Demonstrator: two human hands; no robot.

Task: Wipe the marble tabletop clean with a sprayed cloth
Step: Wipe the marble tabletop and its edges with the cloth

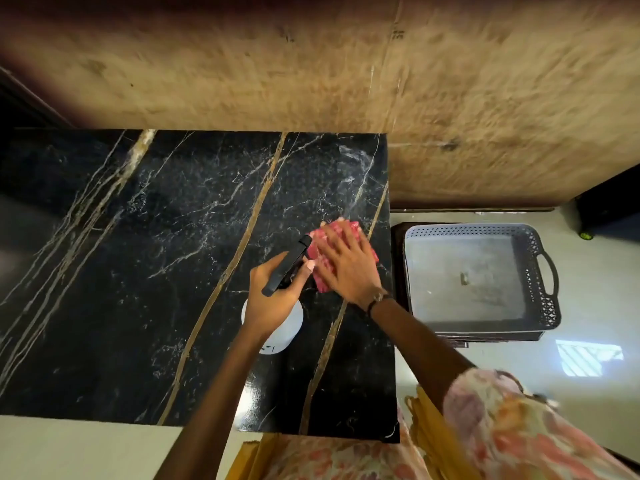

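Note:
A black marble tabletop (156, 271) with gold and white veins fills the middle of the view. Near its right edge lies a pink-red cloth (320, 252). My right hand (346, 263) presses flat on the cloth with straight fingers. My left hand (273, 292) grips the black trigger head of a white spray bottle (292, 329), just left of the cloth, with the nozzle pointing at it. A faint smear shows on the marble toward the far right corner (353, 161).
A grey perforated plastic basket (540, 271) with handles stands on a low dark stand to the right of the table. A brown textured wall (311, 81) runs behind the table. Pale floor (588, 386) lies at the right.

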